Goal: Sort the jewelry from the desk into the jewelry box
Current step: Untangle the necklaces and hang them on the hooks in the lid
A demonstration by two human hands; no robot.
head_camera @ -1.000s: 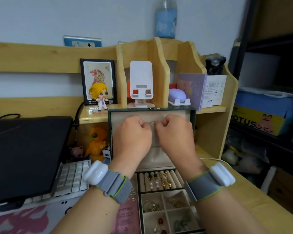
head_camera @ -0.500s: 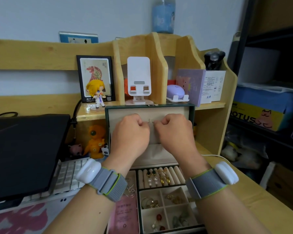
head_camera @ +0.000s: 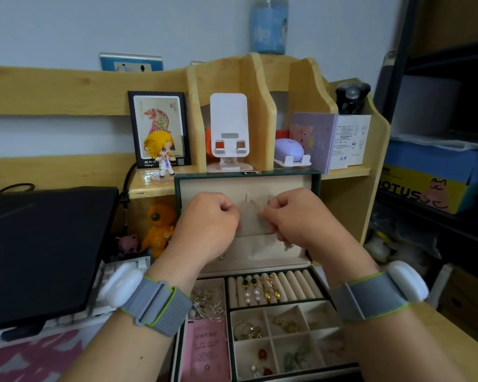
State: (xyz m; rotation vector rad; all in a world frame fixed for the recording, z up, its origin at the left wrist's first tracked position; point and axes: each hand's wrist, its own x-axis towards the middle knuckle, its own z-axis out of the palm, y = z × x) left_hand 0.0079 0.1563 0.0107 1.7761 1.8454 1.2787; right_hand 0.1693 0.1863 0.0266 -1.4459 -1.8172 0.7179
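both hands up at the open lid point(head_camera: 246, 186) of the box point(head_camera: 315, 304). left hand point(head_camera: 207, 224) and right hand point(head_camera: 295, 219) each pinch one end of a thin chain point(head_camera: 250, 201), held against the lid lining, apparently at a hook. risk: chain slips the pinch and falls into the tray, tangling with earrings point(head_camera: 255, 292). a pendant point(head_camera: 289, 246) seems to dangle under the right hand; it could snag on the lid pocket.

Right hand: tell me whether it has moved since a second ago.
Yes: the right hand shifted slightly right, toward the open lid's right edge.
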